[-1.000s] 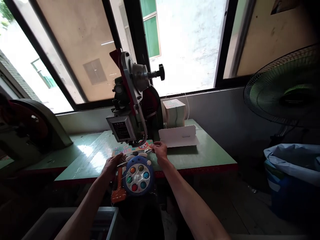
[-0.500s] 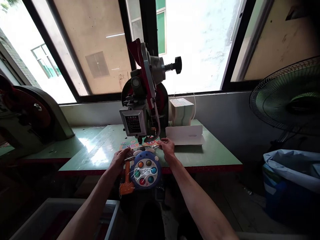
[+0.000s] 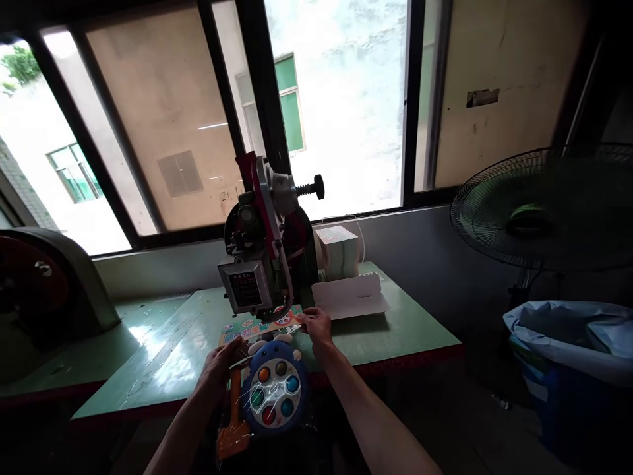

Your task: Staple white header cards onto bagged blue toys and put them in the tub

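A blue round toy (image 3: 275, 388) with coloured buttons and an orange toy hammer (image 3: 234, 422) hang in a clear plastic bag at the table's front edge. A printed cardboard header card (image 3: 242, 331) lies along the bag's top, beneath the head of a stapling machine (image 3: 242, 287). My left hand (image 3: 221, 363) is closed on the bag's top left corner, by the card. At the right end, my right hand (image 3: 316, 326) pinches the bag's top edge and the card. The fingertips of my left hand are partly in shadow.
A folded white card (image 3: 350, 298) lies right of the machine, with a stack of cards (image 3: 339, 254) behind it. Another machine (image 3: 47, 297) stands at the left. A fan (image 3: 529, 218) and a lined blue bin (image 3: 554, 369) are on the right.
My view has tilted up and turned slightly right, so everything sits lower and further left. Both hands keep hold of the bag and card under the machine head.
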A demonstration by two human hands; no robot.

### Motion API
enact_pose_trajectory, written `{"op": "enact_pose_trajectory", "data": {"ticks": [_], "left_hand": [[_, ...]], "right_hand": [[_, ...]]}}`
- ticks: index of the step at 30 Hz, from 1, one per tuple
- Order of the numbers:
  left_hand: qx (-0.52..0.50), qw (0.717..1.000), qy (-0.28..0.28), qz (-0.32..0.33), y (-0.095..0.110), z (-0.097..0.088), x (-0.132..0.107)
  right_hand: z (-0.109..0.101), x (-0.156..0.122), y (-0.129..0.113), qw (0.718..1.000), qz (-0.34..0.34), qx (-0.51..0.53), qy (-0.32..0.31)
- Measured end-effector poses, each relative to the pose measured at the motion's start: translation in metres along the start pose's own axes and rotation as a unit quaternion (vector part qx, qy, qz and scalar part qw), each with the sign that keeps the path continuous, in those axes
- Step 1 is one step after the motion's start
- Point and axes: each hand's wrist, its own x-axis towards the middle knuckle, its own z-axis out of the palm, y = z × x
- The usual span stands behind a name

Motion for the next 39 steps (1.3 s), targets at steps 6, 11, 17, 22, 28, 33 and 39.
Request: {"op": "enact_pose_trajectory", "data": {"ticks": [6,11,17,22,28,33,39], "left_hand": [[0.008,1.0,0.002,-0.004,-0.002,-0.002,0.003],[-0.013,1.0,-0.016,-0.002,0.005,0.0,-0.004],[-0.072,0.997,0.017,-0.029,-0.007,-0.005,-0.028],[-0.12,0.992,0.034,-0.031,-0.03,-0.011,-0.066],[-0.142,0.987,0.041,-0.06,-0.04,0.002,-0.119],[-0.139,0.986,0.044,-0.076,-0.053,0.014,-0.145],[-0.127,0.98,0.02,-0.155,-0.069,0.023,-0.165]], "right_hand": [[0.0,0.002,-0.002,1.0,0.012,0.008,-0.003],[0.0,0.0,-0.008,1.0,0.018,0.004,-0.017],[-0.012,-0.03,-0.009,0.997,0.048,-0.007,-0.053],[-0.03,-0.077,-0.011,0.992,0.083,0.002,-0.093],[-0.054,-0.144,-0.019,0.979,0.103,0.046,-0.167],[-0.079,-0.183,-0.015,0.978,0.139,0.056,-0.143],[-0.102,-0.212,-0.013,0.988,0.114,-0.011,-0.101]]}}
